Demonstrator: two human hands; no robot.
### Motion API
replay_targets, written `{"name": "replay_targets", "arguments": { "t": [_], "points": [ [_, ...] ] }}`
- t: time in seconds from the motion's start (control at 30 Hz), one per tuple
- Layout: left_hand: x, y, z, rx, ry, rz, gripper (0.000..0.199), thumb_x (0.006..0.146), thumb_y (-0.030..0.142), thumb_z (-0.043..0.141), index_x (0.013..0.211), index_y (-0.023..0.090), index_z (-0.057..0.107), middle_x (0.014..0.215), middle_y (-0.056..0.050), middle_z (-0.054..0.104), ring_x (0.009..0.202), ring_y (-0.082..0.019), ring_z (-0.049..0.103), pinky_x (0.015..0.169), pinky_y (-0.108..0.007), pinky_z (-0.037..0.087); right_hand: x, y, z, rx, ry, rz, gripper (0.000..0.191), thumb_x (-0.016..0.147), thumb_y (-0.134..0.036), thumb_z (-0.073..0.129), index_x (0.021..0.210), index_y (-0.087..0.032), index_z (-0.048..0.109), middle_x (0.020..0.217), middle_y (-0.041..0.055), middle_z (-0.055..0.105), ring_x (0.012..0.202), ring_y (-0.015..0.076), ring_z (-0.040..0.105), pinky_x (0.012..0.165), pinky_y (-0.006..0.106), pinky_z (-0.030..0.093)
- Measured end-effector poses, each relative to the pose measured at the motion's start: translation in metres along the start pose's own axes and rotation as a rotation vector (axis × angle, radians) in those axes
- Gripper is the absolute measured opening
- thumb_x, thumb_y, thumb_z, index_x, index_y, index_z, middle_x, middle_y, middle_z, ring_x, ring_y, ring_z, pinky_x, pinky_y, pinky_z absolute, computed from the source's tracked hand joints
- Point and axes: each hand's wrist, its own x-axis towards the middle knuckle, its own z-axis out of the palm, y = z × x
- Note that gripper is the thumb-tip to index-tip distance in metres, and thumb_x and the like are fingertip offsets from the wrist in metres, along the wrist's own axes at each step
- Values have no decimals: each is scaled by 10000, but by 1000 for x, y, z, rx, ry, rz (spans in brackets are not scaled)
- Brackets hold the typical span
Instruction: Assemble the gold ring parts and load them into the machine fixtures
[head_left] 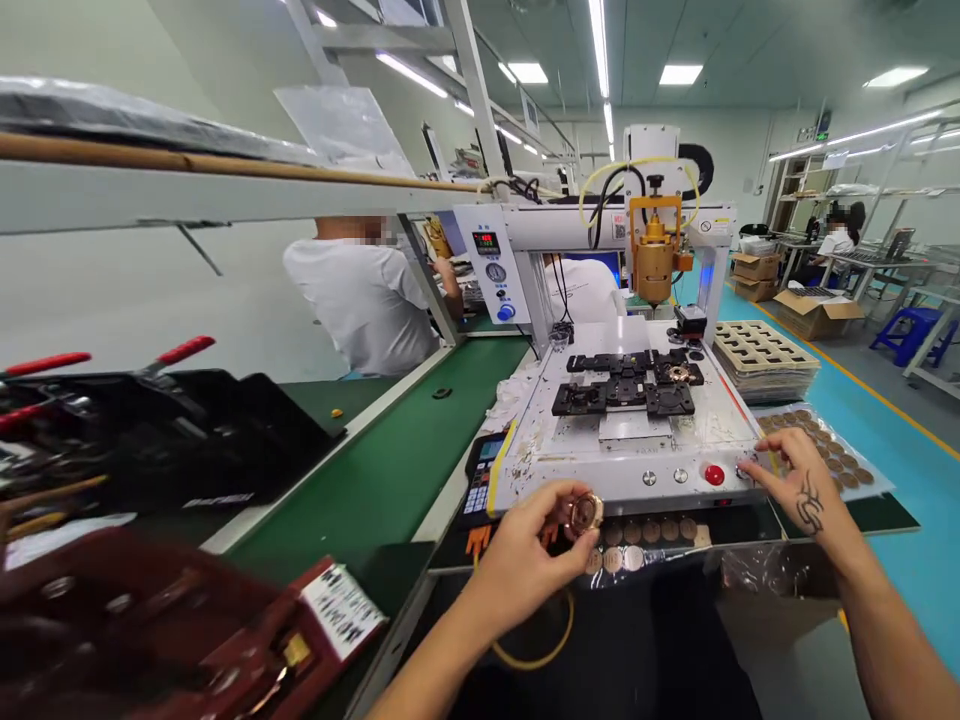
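My left hand (pixel 544 545) pinches a round rose-gold watch case (pixel 586 512) between thumb and fingers, in front of the white machine's front panel. At the panel's right end, the fingertips of my right hand (pixel 799 480) touch a small dark knob (pixel 742 470), just right of a red button (pixel 714 475). On the white machine bed sit black fixtures (pixel 626 388); another rose-gold ring-shaped part (pixel 678 374) lies in the right one. Above them hangs a gold-coloured dispensing head (pixel 655 262).
Round copper-coloured discs (pixel 651 531) lie in rows below the panel, and more lie on a sheet (pixel 847 462) at right. A green conveyor (pixel 390 480) runs at left. Trays (pixel 765 360) are stacked right. People in white shirts sit beyond.
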Motion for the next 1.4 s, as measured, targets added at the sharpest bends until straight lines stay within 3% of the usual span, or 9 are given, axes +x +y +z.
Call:
{"name": "replay_targets", "arguments": {
  "t": [0.17,0.3,0.4,0.73,0.93,1.1,1.23,1.33,1.4],
  "points": [
    [-25,-41,42,-124,-267,-31,324,782,189,727,1103,213,680,1086,-55,767,956,-219,716,902,-343,570,-57,-28,22,-6,192,-18,260,991,-475,699,968,-232,611,942,66,621,929,284,593,867,447,485],
    [-30,-73,68,-146,-413,-14,401,725,138,787,1104,223,688,1437,-116,688,1433,-319,550,1228,-457,383,-85,-83,70,190,-158,-207,61,1060,-221,586,1053,-250,639,961,63,672,913,241,648,814,374,548],
    [-28,-86,76,-119,-429,-13,358,744,153,782,1084,224,698,1467,-117,676,1463,-318,528,1257,-468,344,-101,-105,105,196,-330,-258,144,1053,-194,588,1153,-251,674,1033,73,695,973,249,673,844,376,582],
    [-21,-89,77,-99,-484,-83,328,733,183,805,1047,233,728,1546,-104,623,1504,-316,496,1260,-425,342,-123,-74,143,187,-326,-411,246,1084,-183,508,1160,-178,742,1024,145,751,893,282,648,782,441,547],
    [-20,-90,75,-119,-517,-96,339,754,201,794,1086,223,731,1539,-118,628,1492,-313,514,1243,-418,365,-148,-76,132,327,-296,-444,270,1087,-211,514,1010,-206,773,845,88,754,721,212,648,667,358,550],
    [-23,-84,89,-76,-372,-47,292,722,147,794,995,211,713,1416,-145,703,1388,-346,596,1169,-462,441,-150,-86,89,368,-233,-195,145,1068,-204,552,1050,-223,695,1031,107,751,941,245,722,835,388,604],
    [-28,-66,100,-82,-237,4,330,685,108,804,975,213,687,1308,-139,723,1390,-385,546,1196,-555,378,-127,-93,55,499,-246,245,160,1069,-359,592,1088,-214,655,880,49,706,702,190,684,644,311,586],
    [-40,-49,100,-340,-184,-129,310,788,165,771,1076,218,669,1104,-82,753,1086,-285,698,1015,-465,533,-112,-107,41,747,-335,570,346,974,-531,709,1084,-203,712,827,25,684,613,152,613,554,275,534],
    [-50,-39,97,-649,-198,-309,330,823,216,793,1115,211,641,999,-46,742,891,-215,725,855,-378,587,-106,-119,37,831,-361,636,410,919,-566,765,1093,-195,738,835,31,696,610,145,601,544,272,523]
  ]
}}
